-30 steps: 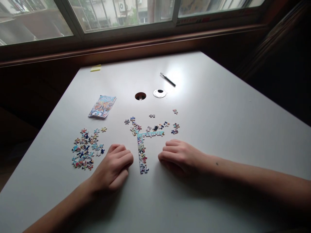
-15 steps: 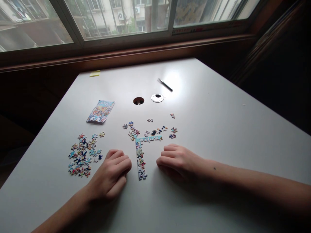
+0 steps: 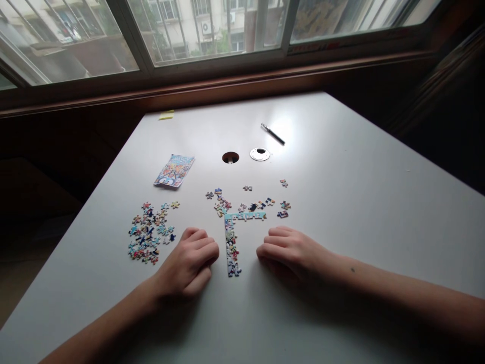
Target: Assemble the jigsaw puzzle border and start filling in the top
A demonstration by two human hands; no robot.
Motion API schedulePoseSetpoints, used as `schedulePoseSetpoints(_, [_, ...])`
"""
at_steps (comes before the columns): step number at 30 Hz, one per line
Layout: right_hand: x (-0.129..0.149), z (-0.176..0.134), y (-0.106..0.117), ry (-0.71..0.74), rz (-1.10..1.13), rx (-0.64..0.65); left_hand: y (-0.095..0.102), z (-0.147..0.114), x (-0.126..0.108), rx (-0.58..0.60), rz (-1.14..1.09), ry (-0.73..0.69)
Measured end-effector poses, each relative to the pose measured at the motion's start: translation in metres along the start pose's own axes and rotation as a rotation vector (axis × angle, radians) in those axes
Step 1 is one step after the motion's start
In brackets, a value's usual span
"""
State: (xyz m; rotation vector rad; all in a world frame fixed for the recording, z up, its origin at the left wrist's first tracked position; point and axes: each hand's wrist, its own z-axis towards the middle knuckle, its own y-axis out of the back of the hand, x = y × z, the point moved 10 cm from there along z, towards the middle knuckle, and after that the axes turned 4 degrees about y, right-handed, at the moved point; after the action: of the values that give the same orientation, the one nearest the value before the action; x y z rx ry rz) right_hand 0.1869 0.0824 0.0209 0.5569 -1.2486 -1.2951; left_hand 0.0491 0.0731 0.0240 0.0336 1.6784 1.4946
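Two joined strips of jigsaw puzzle meet at a corner: a pale blue top strip [image 3: 246, 216] and a colourful side strip [image 3: 231, 248] running toward me. My left hand [image 3: 191, 260] rests on the table as a loose fist, just left of the side strip. To the right of that strip, apart from it, lies my right hand [image 3: 290, 253], its fingers curled under. Nothing shows in either hand; the fingertips are hidden. Beyond the top strip, loose puzzle pieces [image 3: 253, 207] are scattered. A larger heap of pieces [image 3: 149, 230] spreads out left of my left hand.
A small printed picture packet [image 3: 174, 171] lies beyond the heap on the white table [image 3: 341, 177]. Farther back are a round cable hole [image 3: 230, 157], its metal cover [image 3: 259, 154], a pen [image 3: 273, 134] and a yellow sticky note [image 3: 166, 115]. A window runs along the far side.
The whole view has shifted, so everything on the table appears farther right. Both hands keep their closed pose and their places beside the strips. No piece has visibly moved.
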Motion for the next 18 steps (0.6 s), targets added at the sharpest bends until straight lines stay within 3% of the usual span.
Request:
schedulePoseSetpoints(11, [-0.001,0.0,0.0,-0.018,0.017,0.009,0.003,0.001,-0.004,0.007,0.059,0.002])
schedulePoseSetpoints(18, [-0.001,-0.002,-0.001,-0.012,0.015,0.014,0.019,0.004,0.004,-0.19,0.343,0.05])
